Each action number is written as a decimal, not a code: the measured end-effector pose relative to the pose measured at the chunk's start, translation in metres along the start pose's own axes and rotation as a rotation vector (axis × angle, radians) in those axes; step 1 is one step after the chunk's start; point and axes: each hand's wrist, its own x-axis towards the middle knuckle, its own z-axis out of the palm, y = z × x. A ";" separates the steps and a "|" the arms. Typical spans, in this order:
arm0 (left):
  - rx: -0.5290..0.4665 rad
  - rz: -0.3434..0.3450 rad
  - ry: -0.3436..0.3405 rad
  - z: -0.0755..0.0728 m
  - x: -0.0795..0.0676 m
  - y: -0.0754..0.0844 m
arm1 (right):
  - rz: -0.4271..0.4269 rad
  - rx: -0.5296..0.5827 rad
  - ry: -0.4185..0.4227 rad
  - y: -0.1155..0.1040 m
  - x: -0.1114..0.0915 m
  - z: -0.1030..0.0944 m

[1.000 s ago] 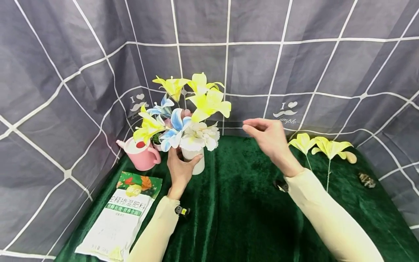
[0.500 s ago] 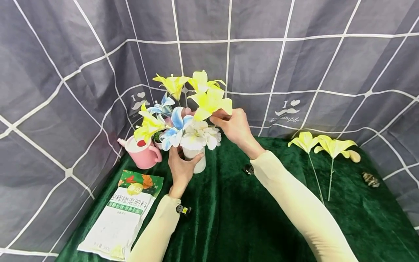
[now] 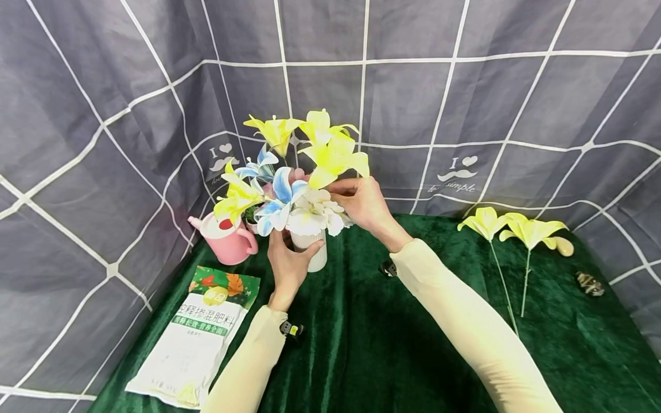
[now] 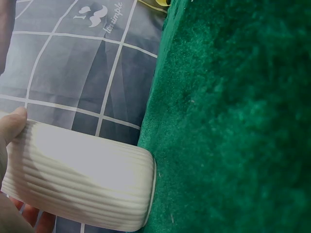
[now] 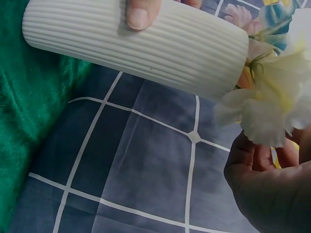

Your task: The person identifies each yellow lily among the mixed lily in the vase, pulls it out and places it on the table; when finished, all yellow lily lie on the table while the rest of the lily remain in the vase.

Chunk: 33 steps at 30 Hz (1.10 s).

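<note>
Left hand (image 3: pixel 286 268) grips vase (image 3: pixel 317 258); right hand (image 3: pixel 365 205) at white flowers (image 3: pixel 310 214), hold unclear; sideways tug could tip vase.

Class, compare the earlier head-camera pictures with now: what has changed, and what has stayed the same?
The right hand moved left through the air to the edge of the ruffled white flower; whether it grips anything there is unclear. The left hand still holds the ribbed white cylindrical vase. The pink, spouted watering can and the two long-stemmed yellow lilies on the green velvet cloth stayed put.
</note>
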 end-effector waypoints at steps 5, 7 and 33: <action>0.005 0.001 0.005 0.001 0.000 0.001 | -0.031 0.018 0.018 0.003 0.001 0.002; 0.010 -0.001 0.005 0.001 0.000 0.001 | -0.055 0.025 0.036 0.003 0.000 0.001; 0.004 0.023 0.004 0.001 0.001 -0.002 | -0.050 0.281 0.061 -0.001 -0.013 -0.007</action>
